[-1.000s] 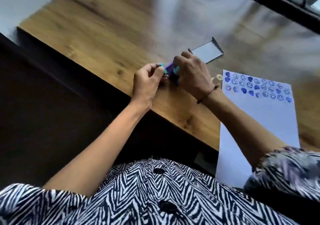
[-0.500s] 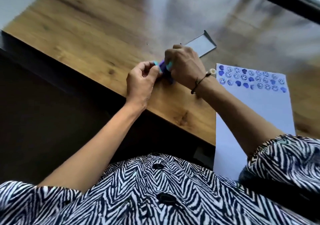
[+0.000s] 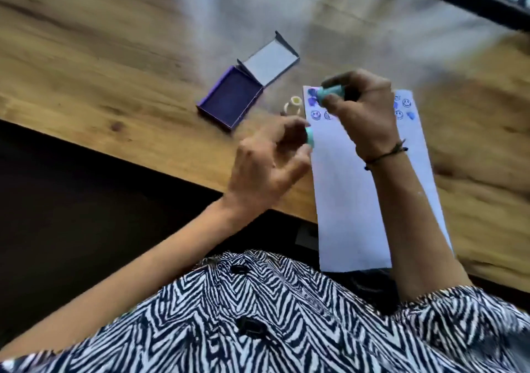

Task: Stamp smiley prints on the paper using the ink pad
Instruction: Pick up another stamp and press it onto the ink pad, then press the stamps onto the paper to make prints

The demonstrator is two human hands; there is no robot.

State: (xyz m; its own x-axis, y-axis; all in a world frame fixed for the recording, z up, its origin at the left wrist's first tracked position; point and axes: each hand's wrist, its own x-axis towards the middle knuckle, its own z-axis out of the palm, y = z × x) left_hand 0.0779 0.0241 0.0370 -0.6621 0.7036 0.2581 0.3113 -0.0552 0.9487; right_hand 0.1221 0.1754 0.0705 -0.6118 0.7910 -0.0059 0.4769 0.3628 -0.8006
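Wooden table [image 3: 114, 66]; ink pad [image 3: 231, 100] left of hands [image 3: 362, 114].

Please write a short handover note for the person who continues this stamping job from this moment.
Right hand: holds the teal stamp above the top of the paper.
Left hand: pinches a small teal piece, probably the cap, at the paper's left edge.
Ink pad: open on the table, left of the paper; a small cream stamp lies between them.
Done: rows of blue prints across the top of the sheet.
Left: most of the sheet is blank; continue stamping there.
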